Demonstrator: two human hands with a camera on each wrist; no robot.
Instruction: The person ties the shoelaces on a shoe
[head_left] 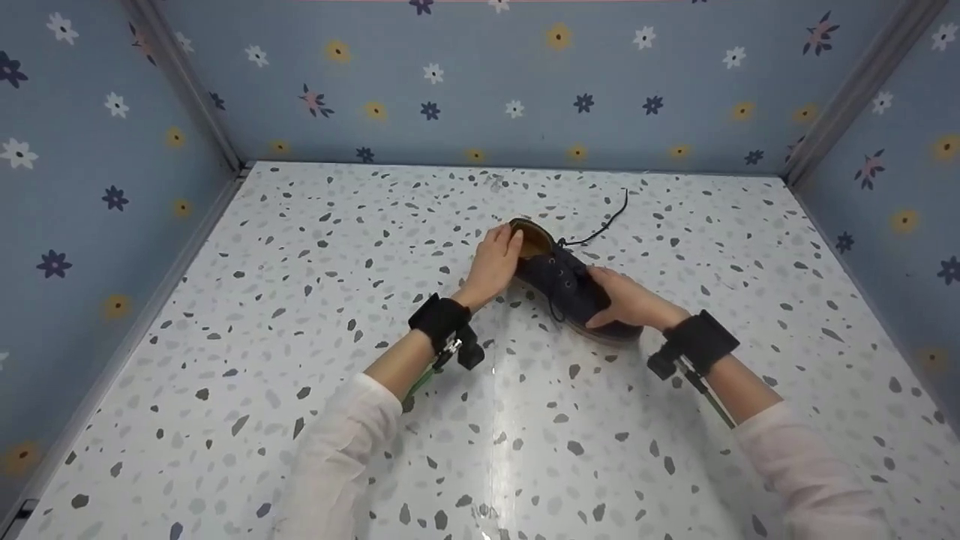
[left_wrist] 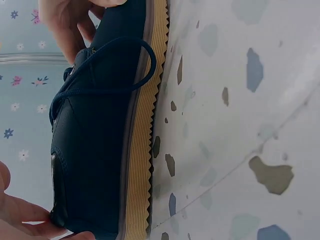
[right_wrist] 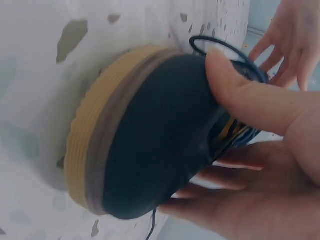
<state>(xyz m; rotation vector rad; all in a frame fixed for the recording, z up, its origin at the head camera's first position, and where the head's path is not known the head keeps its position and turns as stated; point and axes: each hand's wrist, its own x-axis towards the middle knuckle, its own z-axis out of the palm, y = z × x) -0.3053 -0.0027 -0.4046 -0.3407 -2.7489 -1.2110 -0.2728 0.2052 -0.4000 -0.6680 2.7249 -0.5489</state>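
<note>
A dark navy lace-up shoe (head_left: 541,276) sits on the speckled tabletop, its toe angled toward the lower right. My left hand (head_left: 493,264) grips the heel, the fingers at the rim of the opening. Across the front part, my right hand (head_left: 628,298) holds the shoe with the thumb on the near side and the fingers on the far side. The ridged tan sole (left_wrist: 140,160) faces the table. One loop of lace (left_wrist: 117,91) hangs down the near side in the left wrist view. Another lace end (head_left: 611,220) trails out behind the shoe.
The speckled white tabletop (head_left: 300,247) has a seam running toward me. Blue floral panels (head_left: 487,75) stand along the back and both sides. A black strap with a small camera (head_left: 442,326) is on each wrist.
</note>
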